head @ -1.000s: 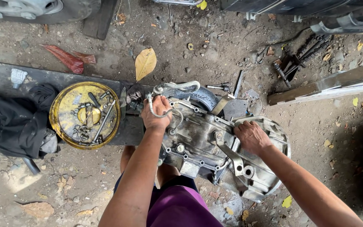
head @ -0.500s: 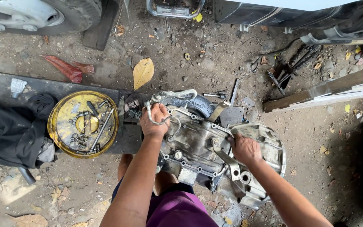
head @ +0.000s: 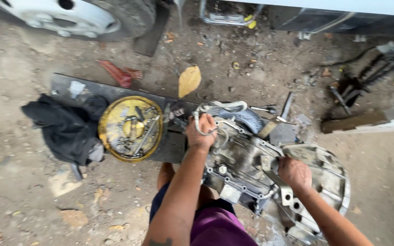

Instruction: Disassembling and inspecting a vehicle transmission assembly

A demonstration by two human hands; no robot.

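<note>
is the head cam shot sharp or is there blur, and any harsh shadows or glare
Head view: soft, even daylight with no hard shadows; mild motion blur smears the dirt ground and the edges; the left hand and right hand on the grey cast-metal gearbox housing stay fairly clear; the round yellow tray of tools is readable; the white vehicle body at the top is slightly overexposed.

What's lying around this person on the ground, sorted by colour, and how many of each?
Grey metal: 1, the gearbox housing that the left hand and right hand grip
Yellow: 2, a round tray of tools and a dry leaf
Black: 1, a cloth bundle
Red: 1, a rag
Total: 5
</note>
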